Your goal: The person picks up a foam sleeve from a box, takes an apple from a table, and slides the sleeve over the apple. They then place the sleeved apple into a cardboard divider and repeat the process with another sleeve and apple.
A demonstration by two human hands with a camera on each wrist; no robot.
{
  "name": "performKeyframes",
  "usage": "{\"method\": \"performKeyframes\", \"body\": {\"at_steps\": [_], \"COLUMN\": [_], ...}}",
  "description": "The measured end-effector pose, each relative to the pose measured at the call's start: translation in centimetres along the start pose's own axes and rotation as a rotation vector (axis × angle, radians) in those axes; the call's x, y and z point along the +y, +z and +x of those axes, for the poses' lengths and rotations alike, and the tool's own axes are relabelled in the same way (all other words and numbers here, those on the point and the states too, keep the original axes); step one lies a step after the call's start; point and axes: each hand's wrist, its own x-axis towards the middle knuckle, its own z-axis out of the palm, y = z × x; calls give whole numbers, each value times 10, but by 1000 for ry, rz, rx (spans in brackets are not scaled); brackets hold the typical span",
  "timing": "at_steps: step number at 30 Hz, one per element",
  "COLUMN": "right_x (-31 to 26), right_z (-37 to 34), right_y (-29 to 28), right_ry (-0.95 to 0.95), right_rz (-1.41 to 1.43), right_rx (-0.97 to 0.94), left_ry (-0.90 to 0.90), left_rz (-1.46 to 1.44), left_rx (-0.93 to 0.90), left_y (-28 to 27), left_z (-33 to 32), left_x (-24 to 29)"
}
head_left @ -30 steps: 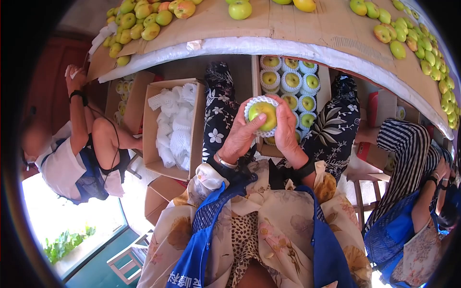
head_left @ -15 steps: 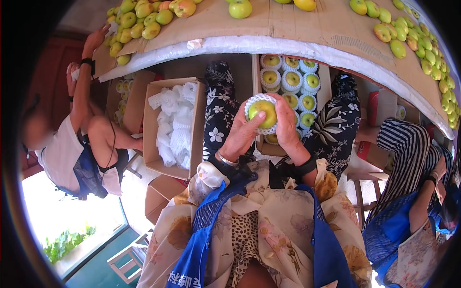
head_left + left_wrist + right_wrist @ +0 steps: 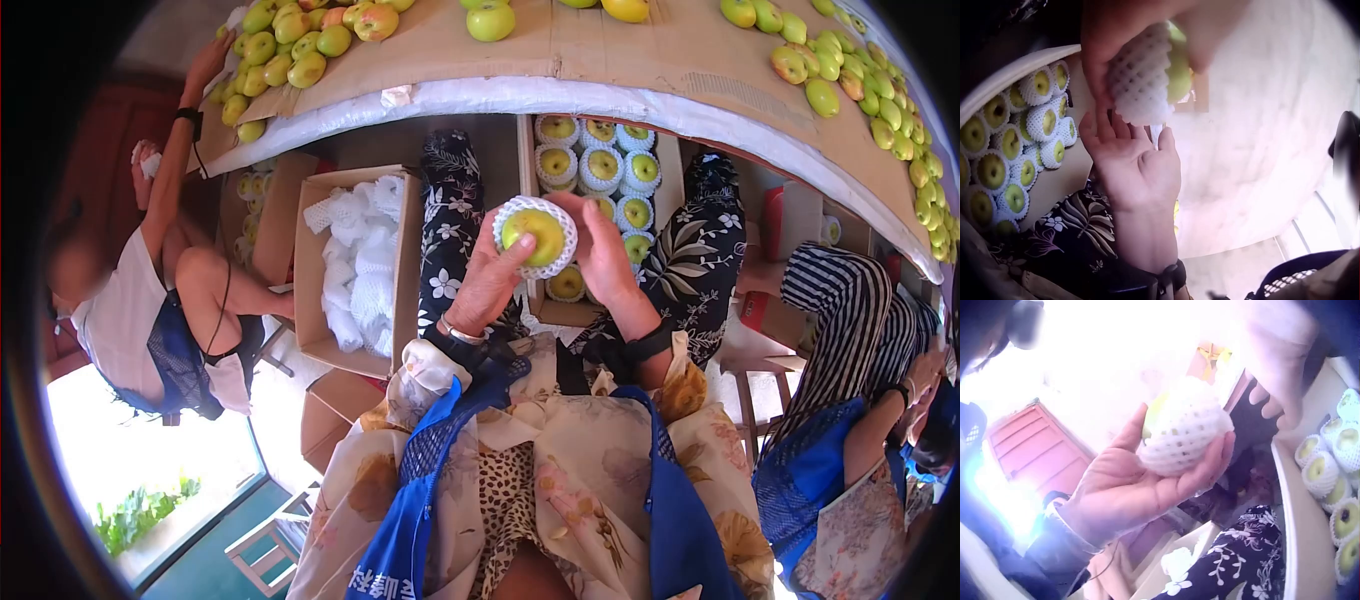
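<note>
My left hand (image 3: 482,285) holds a green apple (image 3: 541,232) in a white foam net (image 3: 1188,439), its thumb lying across the fruit and its fingers cupped under the net. Beside it my right hand (image 3: 612,262) is raised with extended fingers, palm towards the apple. In the left wrist view the open palm of the right hand (image 3: 1138,169) shows just below the netted apple. The right wrist view shows a gap between the right hand's fingers (image 3: 1277,407) and the apple.
Between my knees stands a carton (image 3: 530,190) of netted apples in rows. A box (image 3: 408,260) of white foam nets (image 3: 365,265) is on the left. Loose apples (image 3: 285,45) lie on the cardboard-covered table (image 3: 560,60) ahead. People sit on both sides.
My right hand has come away from the apple, which has shifted slightly left in my left hand. The person at left has reached an arm up to the apple pile.
</note>
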Motion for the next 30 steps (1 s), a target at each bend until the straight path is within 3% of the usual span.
{"method": "performKeyframes", "body": {"at_steps": [1, 2, 10, 12, 15, 17, 19, 21, 22, 24, 25, 27, 28, 30], "right_x": [-1, 1, 10, 16, 25, 33, 26, 14, 4, -13, -13, -10, -6, 2], "right_z": [-2, -4, -1, 1, -1, 0, 2, 2, 1, 0, 0, -1, -1, 0], "right_y": [10, 23, 24, 21, 16, 18, 18, 16, 22, 32, 32, 33, 33, 32], "right_ry": [26, -85, -118, -136, -78, -155, -118, -345, -341, -490, -491, -394, -392, -408], "right_rz": [103, -131, -206, -250, -223, -436, -423, -652, -653, -1176, -1178, -1359, -1357, -1343], "right_rx": [-125, -44, 61, 64, 48, 10, -15, -12, -13, -334, -329, -484, -489, -456], "left_ry": [-3, -24, -25, -279, -274, -216, -176, -156, 9, 170, 261, 349, 130, -79], "left_rz": [37, 49, 91, -269, -320, -322, -203, -160, 22, 208, 691, 1170, 711, 251], "left_rx": [2, -8, 20, 27, 107, 155, 276, 277, 197, 109, 70, 32, 70, 103], "left_y": [1, -4, 1, -8, -14, -24, -27, -27, -28, -30, -28, -36, -46, -59], "left_z": [0, 2, -2, 1, 8, 10, 9, 6, 0, -4, -4, 1, 8, 11], "left_x": [0, -5, -3, -2, -13, -19, -12, -13, -14, -10, -4, -11, -21, -30]}}
